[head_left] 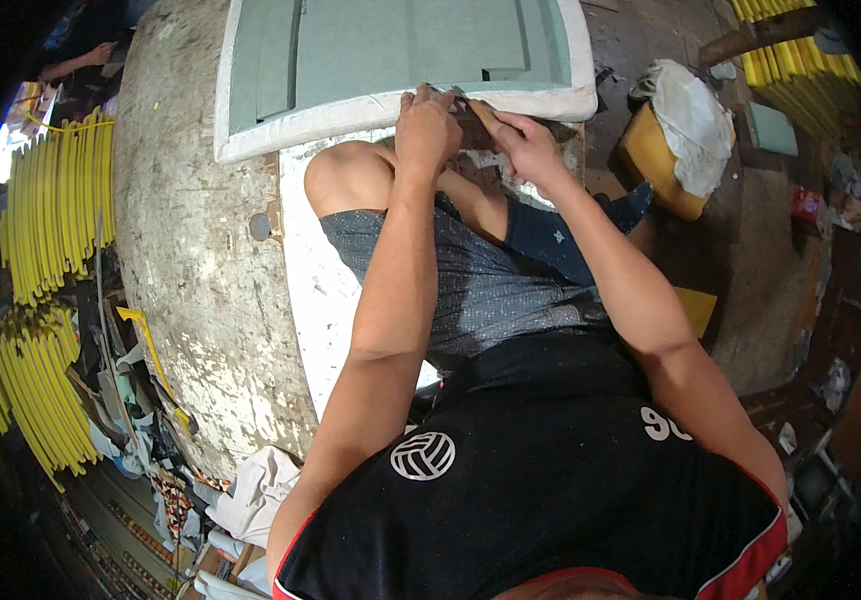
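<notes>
A grey-green panel [390, 50] with a white fabric border [330, 112] lies ahead of me at the top of the view. My left hand [425, 130] is on its near edge, fingers bent and closed at the fabric; whatever they pinch is too small to make out. Just to the right, my right hand [530, 152] grips a wooden-handled tool [487, 122]. The tool slants up and left toward the left fingertips. Its dark end lies at the panel's edge, and its kind is not clear. My bent bare knee [348, 178] is below the panel.
A worn, paint-spotted board [210, 240] extends along the left. Stacked yellow strips [58, 200] stand beyond it, near a yellow-framed tool [150, 350]. To the right are a yellow block [650, 150] under white plastic [692, 125] and a pale green piece [772, 130]. Another person's hand [100, 53] shows at upper left.
</notes>
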The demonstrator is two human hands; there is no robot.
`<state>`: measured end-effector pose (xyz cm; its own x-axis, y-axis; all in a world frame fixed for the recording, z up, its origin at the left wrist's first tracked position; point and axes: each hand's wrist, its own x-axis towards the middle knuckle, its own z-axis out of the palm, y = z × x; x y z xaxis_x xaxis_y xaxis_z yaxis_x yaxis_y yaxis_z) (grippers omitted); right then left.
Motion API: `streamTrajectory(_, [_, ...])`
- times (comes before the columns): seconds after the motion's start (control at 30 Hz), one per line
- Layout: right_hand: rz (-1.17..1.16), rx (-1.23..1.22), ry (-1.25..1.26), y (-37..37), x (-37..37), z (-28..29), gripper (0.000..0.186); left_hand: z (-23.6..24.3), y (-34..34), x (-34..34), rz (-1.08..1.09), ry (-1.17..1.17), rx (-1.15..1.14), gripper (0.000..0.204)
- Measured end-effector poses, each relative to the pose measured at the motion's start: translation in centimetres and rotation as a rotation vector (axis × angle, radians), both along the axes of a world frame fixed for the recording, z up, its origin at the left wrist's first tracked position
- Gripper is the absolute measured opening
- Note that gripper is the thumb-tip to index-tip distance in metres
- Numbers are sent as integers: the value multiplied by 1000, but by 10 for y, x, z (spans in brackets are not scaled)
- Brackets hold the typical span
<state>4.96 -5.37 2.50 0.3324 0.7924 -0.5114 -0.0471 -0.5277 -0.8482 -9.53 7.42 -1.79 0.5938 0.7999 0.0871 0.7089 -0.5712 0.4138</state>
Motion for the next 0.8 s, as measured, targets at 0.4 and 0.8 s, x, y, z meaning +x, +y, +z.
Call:
streamTrajectory(0.4, [-146, 135, -668, 10, 9, -3, 49, -4, 2, -1, -20, 72, 6, 48])
streamTrajectory(0.8, [-82, -40, -615, -61, 34, -23, 49, 20, -17, 11, 68, 151, 4, 56])
